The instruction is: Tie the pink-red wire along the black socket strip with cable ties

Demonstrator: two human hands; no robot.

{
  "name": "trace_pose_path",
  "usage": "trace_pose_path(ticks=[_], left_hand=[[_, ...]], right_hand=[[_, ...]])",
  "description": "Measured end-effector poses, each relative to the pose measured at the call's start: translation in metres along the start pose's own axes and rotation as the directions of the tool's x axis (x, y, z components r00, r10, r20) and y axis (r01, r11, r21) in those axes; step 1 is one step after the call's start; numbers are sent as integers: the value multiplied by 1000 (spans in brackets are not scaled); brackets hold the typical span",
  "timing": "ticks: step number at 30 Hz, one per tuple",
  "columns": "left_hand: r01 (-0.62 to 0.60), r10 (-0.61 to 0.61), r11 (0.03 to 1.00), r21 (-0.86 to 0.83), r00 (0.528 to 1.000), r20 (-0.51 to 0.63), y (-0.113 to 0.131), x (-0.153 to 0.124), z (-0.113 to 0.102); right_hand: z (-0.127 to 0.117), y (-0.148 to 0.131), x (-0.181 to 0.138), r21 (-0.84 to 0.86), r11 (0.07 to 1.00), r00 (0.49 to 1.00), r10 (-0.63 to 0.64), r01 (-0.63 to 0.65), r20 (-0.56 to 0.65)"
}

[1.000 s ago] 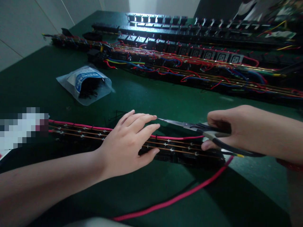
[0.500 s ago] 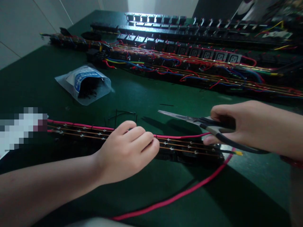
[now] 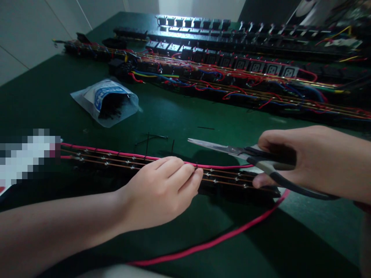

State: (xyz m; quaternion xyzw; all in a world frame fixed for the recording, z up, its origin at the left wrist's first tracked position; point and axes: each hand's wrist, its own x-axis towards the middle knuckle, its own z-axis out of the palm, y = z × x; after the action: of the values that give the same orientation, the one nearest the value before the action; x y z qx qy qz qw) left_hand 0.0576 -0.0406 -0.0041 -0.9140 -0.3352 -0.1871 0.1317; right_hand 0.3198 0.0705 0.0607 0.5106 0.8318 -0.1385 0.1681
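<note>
My left hand (image 3: 168, 193) is curled over a long black socket strip (image 3: 228, 190) with bare copper rods and solder joints along its top. Its fingertips press near a red cable (image 3: 116, 153) that runs along the strip's far edge; whatever is under the fingers is hidden. A thin black cable tie (image 3: 196, 166) circles the cable by the fingertips. In my right hand (image 3: 307, 154) is a pair of scissors (image 3: 214, 146), blades together, pointing left above the strip's far side. The right thumb is close to the strip's right end.
Thin black cable tie pieces (image 3: 147, 144) lie beyond the strip. An opened clear bag (image 3: 116, 117) of black ties stands on the green table (image 3: 162, 104). Several wired strips (image 3: 237, 83) stretch across the back. The red cable loops toward me in front.
The view has shifted slightly. My left hand's fingers have dropped lower and sit a little further right. The scissors have moved slightly left, toward that hand.
</note>
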Motion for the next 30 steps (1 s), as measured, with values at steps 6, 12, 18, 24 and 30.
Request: trace_pose_path(ticks=[6,12,18,24,30], left_hand=[[-77,76,995,-56,997,-20,-5,-3,5],[-46,42,996,-72,997,-65,-6,-2,5],[123,-123,992,-9,992,-25,-10,2,2],[130,-131,990,-52,991,-6,-11,2,1],[135,-134,985,-106,991,16,-8,3,-1]], right_hand=[[2,-1,3,22,1000,994,-18,16,104],[3,3,3,59,998,983,6,-17,185],[2,0,4,41,998,979,30,-39,202],[4,-2,4,63,995,962,55,-74,268],[2,-2,3,83,995,971,39,-60,238]])
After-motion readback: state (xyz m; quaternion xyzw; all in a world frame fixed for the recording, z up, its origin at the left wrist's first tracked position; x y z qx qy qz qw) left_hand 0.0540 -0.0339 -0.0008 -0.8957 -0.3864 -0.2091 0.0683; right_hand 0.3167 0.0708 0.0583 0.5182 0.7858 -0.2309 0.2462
